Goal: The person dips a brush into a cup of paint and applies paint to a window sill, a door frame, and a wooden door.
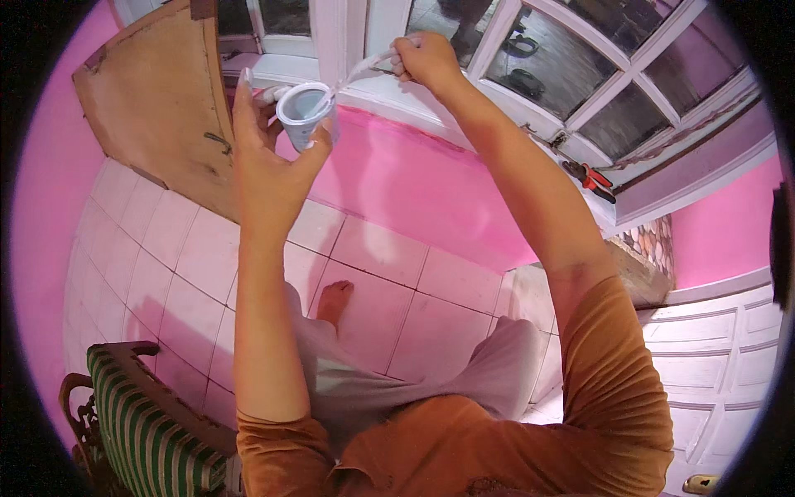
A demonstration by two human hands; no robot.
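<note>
My left hand (277, 137) is wrapped round a small paint cup (298, 132), its whitish rim tilted toward me and pale grey-white paint inside. White smears mark the fingertips of this hand. Behind the cup, a white and pink object (269, 94) shows by the fingers; its kind is unclear. To the right, my right hand (425, 60) is closed on one end of a thin, white, paint-coated stick (364, 66). The stick slants down to the left, with its lower end at the cup's mouth. Whether that end has bristles cannot be made out.
White-framed windows (546, 62) stand ahead above a pink wall (414, 174). Pliers with red and black handles (592, 180) lie on the sill at right. A wooden board (157, 91) leans at left, a green-striped chair (153, 422) stands lower left, and a white door (704, 356) lower right.
</note>
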